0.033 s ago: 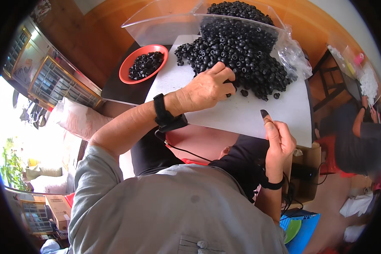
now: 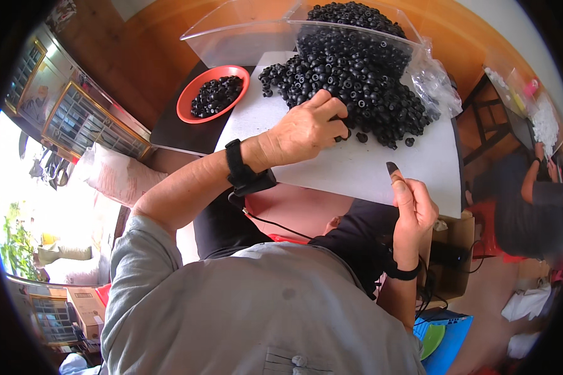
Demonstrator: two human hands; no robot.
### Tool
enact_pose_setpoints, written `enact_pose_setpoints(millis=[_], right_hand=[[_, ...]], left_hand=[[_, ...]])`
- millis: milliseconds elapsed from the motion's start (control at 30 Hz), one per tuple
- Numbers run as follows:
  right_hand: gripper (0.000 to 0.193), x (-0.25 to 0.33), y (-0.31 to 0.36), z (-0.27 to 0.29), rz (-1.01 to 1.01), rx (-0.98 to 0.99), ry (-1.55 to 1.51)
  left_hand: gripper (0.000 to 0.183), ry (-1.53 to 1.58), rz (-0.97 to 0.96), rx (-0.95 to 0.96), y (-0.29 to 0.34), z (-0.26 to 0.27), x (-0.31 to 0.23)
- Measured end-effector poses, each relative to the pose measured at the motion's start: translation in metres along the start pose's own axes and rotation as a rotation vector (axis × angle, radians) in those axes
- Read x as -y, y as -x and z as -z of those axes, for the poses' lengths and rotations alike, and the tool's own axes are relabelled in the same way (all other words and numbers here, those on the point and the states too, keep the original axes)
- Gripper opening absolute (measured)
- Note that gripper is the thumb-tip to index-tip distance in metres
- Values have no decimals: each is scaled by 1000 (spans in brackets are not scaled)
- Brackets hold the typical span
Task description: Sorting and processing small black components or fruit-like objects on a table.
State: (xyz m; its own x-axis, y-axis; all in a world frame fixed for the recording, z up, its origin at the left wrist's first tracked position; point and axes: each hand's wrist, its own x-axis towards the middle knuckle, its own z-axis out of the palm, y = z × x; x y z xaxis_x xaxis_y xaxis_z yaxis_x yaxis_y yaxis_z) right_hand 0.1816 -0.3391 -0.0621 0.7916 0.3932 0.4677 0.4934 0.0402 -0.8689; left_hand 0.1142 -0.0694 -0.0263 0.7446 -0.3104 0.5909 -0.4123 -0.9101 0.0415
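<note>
A big heap of small black rounded parts with holes [image 2: 356, 87] spills from a clear plastic bin onto a white board [image 2: 331, 172]. At the heap's near edge is my left hand [image 2: 313, 127], its fingers curled and pinched on a small black part [image 2: 339, 139], mostly hidden by the fingertips. Off to the right, over the board's near edge, my right hand [image 2: 414, 209] is closed, thumb against fingers. From it sticks up a slim, blade-like piece with a dark slanted tip [image 2: 392, 167]; its exact kind is unclear.
Left of the board, a red bowl [image 2: 184, 105] of similar black parts stands on a dark surface. Crumpled clear plastic [image 2: 436, 87] lies right of the heap. The clear bin [image 2: 231, 47] stands behind. A cardboard box [image 2: 460, 250] is below right; another person sits at far right.
</note>
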Motion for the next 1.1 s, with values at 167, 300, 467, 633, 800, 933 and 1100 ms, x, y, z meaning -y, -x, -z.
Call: enact_pose_setpoints(millis=[167,300,467,633,800,933,1100], right_hand=[[19,3,0,0,-20,7,54],[19,8,-1,-3,-12,26,91],[17,4,-14,-25,260,111,362],[21,9,-23,-72,494,213,664],[26,5,-32,-96,558,207,906],[29,1,-39,-96,546,194,983],[25,14,-27,-92,571,244,991]], left_hand=[[27,160,182,-56,20,30,-17],[27,144,317,-98,58,46,-31],[28,4,398,-58,88,33,-31],[31,-49,422,-182,87,12,-34],[24,-1,491,-235,89,8,-31],[21,-106,451,-196,82,12,-31],[21,-75,450,-171,82,8,-21]])
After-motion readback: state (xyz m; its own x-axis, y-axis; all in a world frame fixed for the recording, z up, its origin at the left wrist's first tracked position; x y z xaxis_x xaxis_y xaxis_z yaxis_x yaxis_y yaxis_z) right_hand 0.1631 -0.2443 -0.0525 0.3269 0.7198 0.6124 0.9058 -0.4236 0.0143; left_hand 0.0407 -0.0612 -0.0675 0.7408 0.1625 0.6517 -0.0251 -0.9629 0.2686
